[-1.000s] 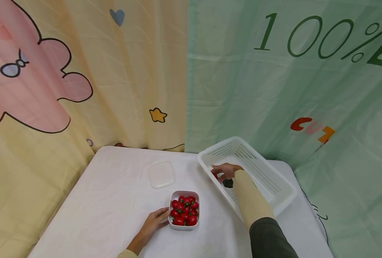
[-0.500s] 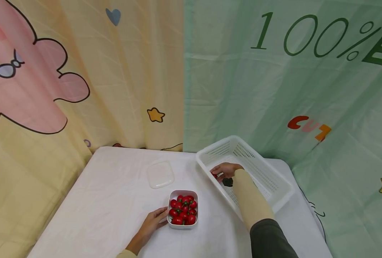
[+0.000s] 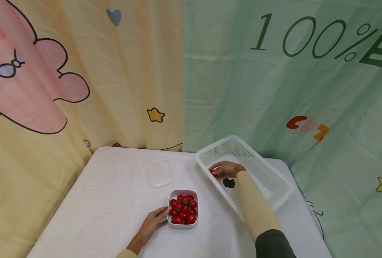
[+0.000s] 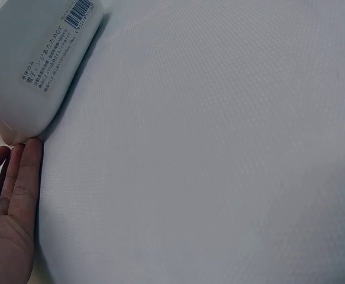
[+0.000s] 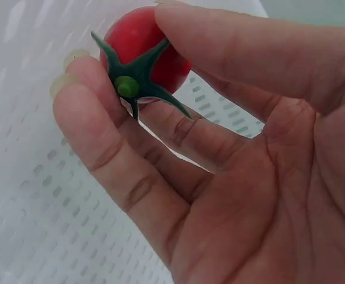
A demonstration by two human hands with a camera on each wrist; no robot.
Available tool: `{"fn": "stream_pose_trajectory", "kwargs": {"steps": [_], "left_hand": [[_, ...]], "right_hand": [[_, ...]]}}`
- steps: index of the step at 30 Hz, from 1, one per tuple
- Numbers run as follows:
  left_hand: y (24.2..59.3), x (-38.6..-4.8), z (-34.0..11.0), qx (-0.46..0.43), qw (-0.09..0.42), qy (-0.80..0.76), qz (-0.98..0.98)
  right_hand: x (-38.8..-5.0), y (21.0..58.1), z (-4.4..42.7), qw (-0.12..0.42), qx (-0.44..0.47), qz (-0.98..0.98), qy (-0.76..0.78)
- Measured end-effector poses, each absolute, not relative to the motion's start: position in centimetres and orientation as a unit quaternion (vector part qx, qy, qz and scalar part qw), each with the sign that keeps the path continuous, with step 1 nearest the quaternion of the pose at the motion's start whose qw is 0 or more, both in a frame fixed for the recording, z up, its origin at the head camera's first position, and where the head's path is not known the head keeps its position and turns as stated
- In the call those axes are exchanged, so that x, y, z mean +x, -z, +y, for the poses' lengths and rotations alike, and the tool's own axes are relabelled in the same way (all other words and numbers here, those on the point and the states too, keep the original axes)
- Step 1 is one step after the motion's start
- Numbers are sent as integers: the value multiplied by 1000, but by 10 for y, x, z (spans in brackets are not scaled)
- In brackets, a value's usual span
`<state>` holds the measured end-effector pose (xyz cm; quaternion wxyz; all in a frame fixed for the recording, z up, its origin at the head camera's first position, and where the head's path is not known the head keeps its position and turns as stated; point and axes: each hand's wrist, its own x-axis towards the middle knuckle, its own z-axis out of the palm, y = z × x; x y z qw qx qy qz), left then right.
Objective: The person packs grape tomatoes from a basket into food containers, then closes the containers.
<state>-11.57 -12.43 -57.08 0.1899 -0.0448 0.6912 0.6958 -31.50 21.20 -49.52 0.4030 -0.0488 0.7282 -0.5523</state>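
Between thumb and fingers, my right hand point(image 3: 227, 170) pinches a red cherry tomato point(image 5: 139, 47) with a green star-shaped stem. That hand is inside the white perforated basket point(image 3: 268, 179), close to its left wall. My left hand point(image 3: 151, 223) touches the left side of a small white square container point(image 3: 183, 227) with its fingertips. Several cherry tomatoes point(image 3: 184, 209) with green stems fill that container. In the left wrist view, the fingers point(image 4: 27, 183) lie fairly straight against the container's corner, below a printed label point(image 4: 57, 50).
A clear, flat lid point(image 3: 160, 174) lies on the white-covered table point(image 3: 107, 200), behind the container. Below the right wrist, in the basket area, shows a small dark thing point(image 3: 228, 183) whose kind I cannot tell. Printed curtains point(image 3: 139, 71) hang behind the table.
My right hand has risen slightly within the basket with the cherry tomato, and the dark thing shows more. The left hand stays at the container. The head view has shifted a little.
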Motion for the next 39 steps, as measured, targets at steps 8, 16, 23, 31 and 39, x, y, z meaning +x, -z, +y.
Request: {"fn": "stream_pose_trajectory", "kwargs": {"steps": [8, 16, 23, 31, 39], "left_hand": [[570, -115, -123, -48, 184, -699, 690], [573, -115, -124, -50, 186, -696, 691], [573, -116, -124, -53, 186, -696, 691], [574, -117, -124, -61, 189, -696, 690], [574, -118, -124, -55, 191, -696, 690]], "right_hand": [[-302, 475, 217, 391, -98, 734, 547], [-289, 465, 217, 354, -153, 735, 558], [-276, 460, 213, 303, -137, 761, 557], [-259, 452, 202, 248, -176, 783, 542], [-238, 454, 183, 236, -180, 794, 531]]}}
